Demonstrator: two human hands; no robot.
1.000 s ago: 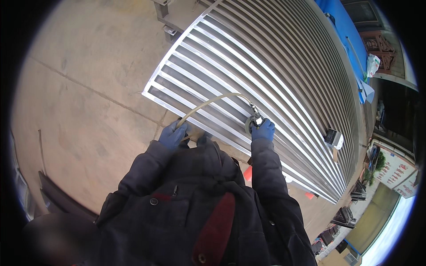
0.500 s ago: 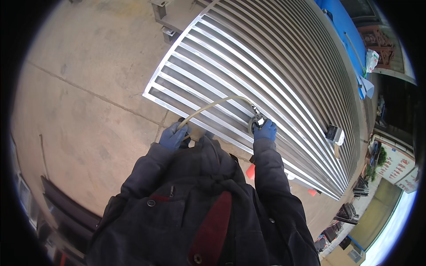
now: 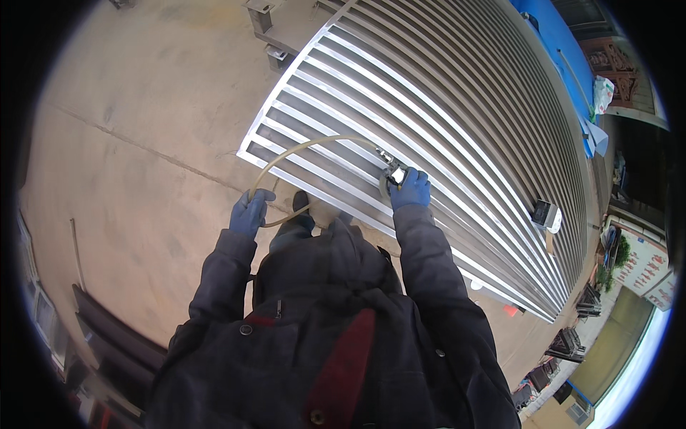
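A long slatted metal panel point(image 3: 314, 93) lies across the upper right, its slats shiny on the near side and duller grey farther off. My right hand point(image 3: 412, 189), in a blue glove, is closed around a small air sander point(image 3: 391, 174) on the near slats. From the tool's fitting, a pale yellowish air hose point(image 3: 300, 146) arcs over to my left hand point(image 3: 249, 211). That hand, also gloved in blue, grips the hose left of the panel's near corner. Below it the hose loops back toward my shoe. The underside of the sander is hidden.
A black-and-white box-shaped item point(image 3: 547, 214) sits on the panel toward the right. Blue sheeting point(image 3: 561, 53) runs along its far side. A steel support point(image 3: 275, 28) stands under the far left end. Dark metal beams point(image 3: 114, 329) lie on the concrete floor point(image 3: 143, 179) at lower left.
My right hand and the sander have shifted left and slightly away from me along the slats. My left hand has moved left and a little nearer, widening the hose's arc.
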